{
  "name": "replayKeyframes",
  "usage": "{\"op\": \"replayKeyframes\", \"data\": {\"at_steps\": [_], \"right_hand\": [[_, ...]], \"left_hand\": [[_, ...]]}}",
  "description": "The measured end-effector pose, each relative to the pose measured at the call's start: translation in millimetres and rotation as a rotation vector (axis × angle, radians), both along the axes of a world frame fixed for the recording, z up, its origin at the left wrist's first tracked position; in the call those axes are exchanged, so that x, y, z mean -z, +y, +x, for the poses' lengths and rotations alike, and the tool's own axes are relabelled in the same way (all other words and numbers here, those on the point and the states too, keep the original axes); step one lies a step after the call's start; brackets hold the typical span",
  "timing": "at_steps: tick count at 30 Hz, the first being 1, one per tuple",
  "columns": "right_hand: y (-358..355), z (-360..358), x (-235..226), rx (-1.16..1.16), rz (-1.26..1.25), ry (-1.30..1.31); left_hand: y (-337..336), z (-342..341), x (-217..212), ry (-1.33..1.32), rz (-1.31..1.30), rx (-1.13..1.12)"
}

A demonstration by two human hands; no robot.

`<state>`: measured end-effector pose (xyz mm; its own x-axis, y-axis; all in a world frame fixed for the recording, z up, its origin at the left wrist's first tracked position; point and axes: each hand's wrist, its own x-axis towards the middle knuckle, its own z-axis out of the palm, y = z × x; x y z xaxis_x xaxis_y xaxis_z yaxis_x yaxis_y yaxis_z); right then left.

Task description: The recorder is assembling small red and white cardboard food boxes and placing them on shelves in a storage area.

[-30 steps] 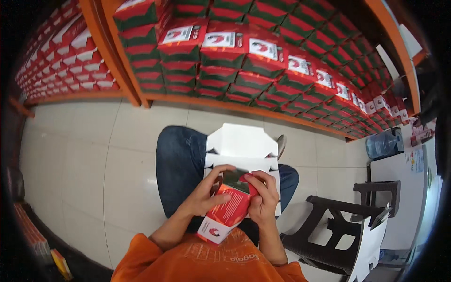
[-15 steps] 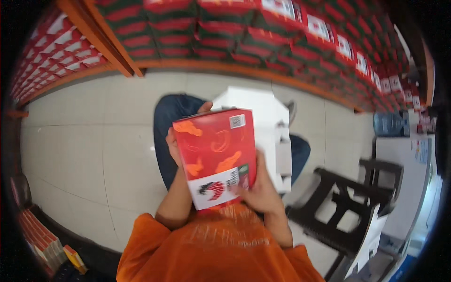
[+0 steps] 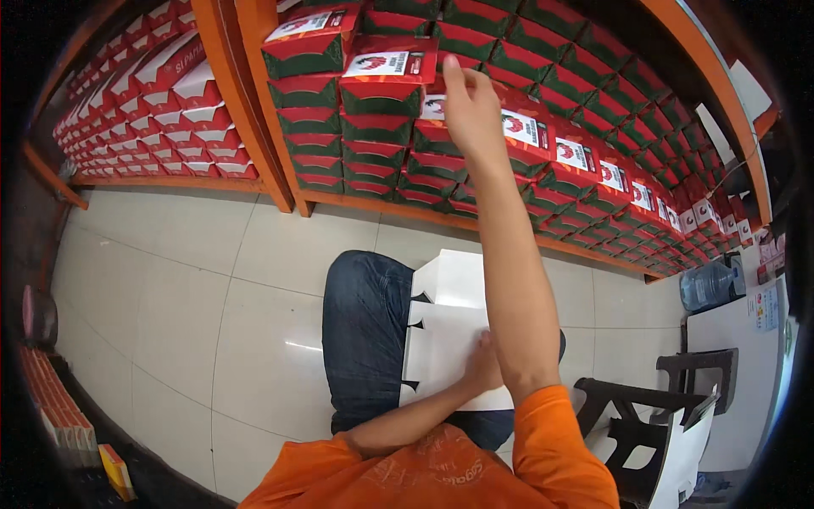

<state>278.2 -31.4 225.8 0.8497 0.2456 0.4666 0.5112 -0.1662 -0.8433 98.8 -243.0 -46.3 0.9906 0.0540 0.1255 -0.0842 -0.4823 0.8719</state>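
Note:
My right hand (image 3: 472, 102) is stretched far out to the stacked boxes, its fingers extended and apart, with no box visibly gripped. To its left, a red-and-green box (image 3: 390, 64) with a white label sits on top of a column. My left hand (image 3: 483, 366) lies on an unfolded white cardboard blank (image 3: 445, 339) across my lap, fingers mostly flat and partly hidden by my right forearm. Black-looking slots show along the blank's left edge.
Rows of red-and-green boxes (image 3: 373, 127) fill an orange-framed shelf ahead. More red-and-white boxes (image 3: 161, 102) stand at far left. At right are a dark plastic stool (image 3: 632, 433), a water jug (image 3: 705, 287) and a white panel (image 3: 721, 331).
The red box has left both hands. My right hand has moved out to the shelf stack, and my left hand has come down onto the white blank. The view has shifted toward the shelf.

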Motion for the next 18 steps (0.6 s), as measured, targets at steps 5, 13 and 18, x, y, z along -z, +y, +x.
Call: {"op": "replayKeyframes", "data": {"at_steps": [5, 13, 18], "right_hand": [[-140, -68, 77, -0.196, -0.051, 0.102], [-364, -169, 190, 0.354, -0.103, 0.507], [-357, -225, 197, 0.534, 0.079, 0.193]], "left_hand": [[-36, 13, 31, -0.028, -0.099, -0.074], [22, 6, 8, 0.361, -0.307, 0.304], [40, -2, -42, 0.687, -1.067, -0.055]]}}
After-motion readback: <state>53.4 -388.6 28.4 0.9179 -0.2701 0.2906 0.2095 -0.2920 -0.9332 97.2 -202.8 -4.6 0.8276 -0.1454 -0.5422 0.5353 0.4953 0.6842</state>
